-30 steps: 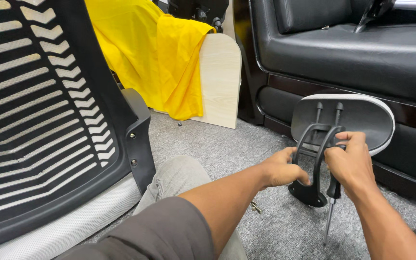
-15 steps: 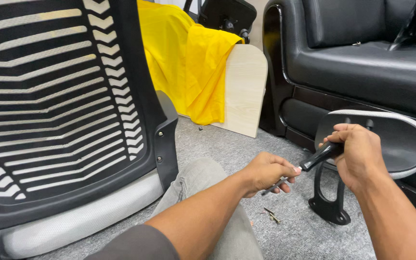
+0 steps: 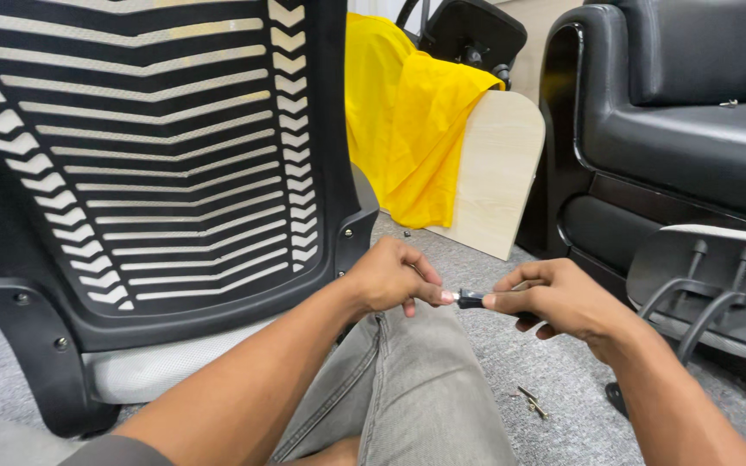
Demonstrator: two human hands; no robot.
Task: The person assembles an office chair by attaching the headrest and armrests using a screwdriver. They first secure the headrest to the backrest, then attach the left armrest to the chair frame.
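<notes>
Since half a second ago both hands have come away from the headrest and met over the lap, and the view has swung left, so that the chair back (image 3: 144,164) now fills the left half of the picture.

The right hand (image 3: 554,304) is curled shut around the screwdriver (image 3: 470,299), of which only a short dark stub of the handle, with a pale band at its end, shows between the two hands. The left hand (image 3: 390,276) closes its fingertips on that free end, a pinching grip, as if to steady or adjust the tool (the shaft and tip are hidden, so which end points where cannot be told). Holding it level above the grey trouser leg (image 3: 407,388) keeps it close to the body and in plain sight.

The headrest (image 3: 718,276) stands untouched at the right edge, propped on its black bracket against the black sofa (image 3: 692,129), well apart from both hands. A few small screws (image 3: 530,402) lie on the grey carpet (image 3: 494,345) just beyond the right wrist, within easy reach. Behind, a yellow cloth (image 3: 407,129) hangs over a pale wooden panel (image 3: 498,173).
</notes>
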